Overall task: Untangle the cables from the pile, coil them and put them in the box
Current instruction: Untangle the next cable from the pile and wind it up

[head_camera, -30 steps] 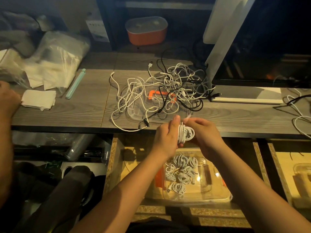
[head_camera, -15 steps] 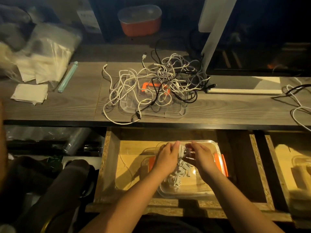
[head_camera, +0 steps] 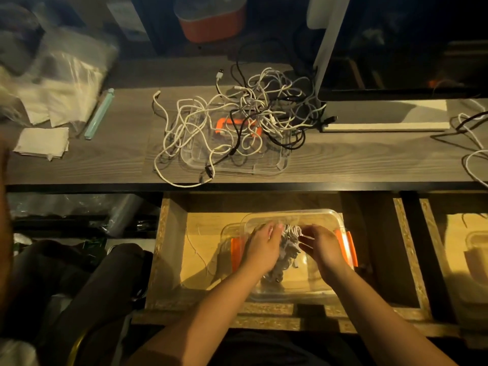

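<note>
Head view: left hand (head_camera: 262, 245), right hand (head_camera: 322, 245), fingers relaxed, over one box (head_camera: 303, 213).

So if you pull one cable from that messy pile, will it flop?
Probably floppy: the cable pile lies in loose, curvy loops. It would likely snag and drag others along, since white and black cables cross everywhere.

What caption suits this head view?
Left hand and right hand over coiled cables in the clear box; tangled pile lies on the desk.
</note>
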A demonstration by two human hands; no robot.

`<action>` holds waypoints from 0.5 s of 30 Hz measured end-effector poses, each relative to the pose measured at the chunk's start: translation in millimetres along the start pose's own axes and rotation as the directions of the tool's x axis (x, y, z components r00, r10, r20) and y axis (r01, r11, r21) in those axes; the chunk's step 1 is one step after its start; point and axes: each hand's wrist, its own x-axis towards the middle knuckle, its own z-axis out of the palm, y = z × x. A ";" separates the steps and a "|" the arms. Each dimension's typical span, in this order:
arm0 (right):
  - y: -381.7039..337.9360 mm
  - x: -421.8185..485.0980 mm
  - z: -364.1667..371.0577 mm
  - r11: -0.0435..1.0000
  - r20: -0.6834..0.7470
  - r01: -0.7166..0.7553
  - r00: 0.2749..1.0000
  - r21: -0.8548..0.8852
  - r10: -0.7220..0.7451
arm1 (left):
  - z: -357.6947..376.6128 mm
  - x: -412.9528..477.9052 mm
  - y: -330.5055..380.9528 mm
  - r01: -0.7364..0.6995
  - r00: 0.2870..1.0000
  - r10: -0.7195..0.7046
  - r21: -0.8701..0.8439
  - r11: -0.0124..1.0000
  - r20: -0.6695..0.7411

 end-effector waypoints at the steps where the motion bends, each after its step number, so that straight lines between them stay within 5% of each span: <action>1: -4.6 0.0 -0.1 1.000 -0.042 0.029 0.999 0.011 -0.028 | -4.0 -0.1 3.8 -0.062 0.997 0.063 0.007 0.998 -0.035; 5: -47.6 -7.2 10.4 0.980 -0.090 0.200 0.976 -0.002 -0.199 | -31.0 10.0 26.4 -0.306 0.906 0.309 0.056 0.950 -0.290; 9: -98.5 -11.6 39.6 0.967 0.101 0.253 0.962 0.042 -0.256 | -66.9 35.2 46.3 -0.384 0.804 0.384 0.095 0.918 -0.455; 15: -146.8 2.1 87.5 0.977 0.192 0.161 0.964 0.141 -0.187 | -101.3 50.0 53.8 -0.559 0.670 0.576 0.193 0.807 -0.468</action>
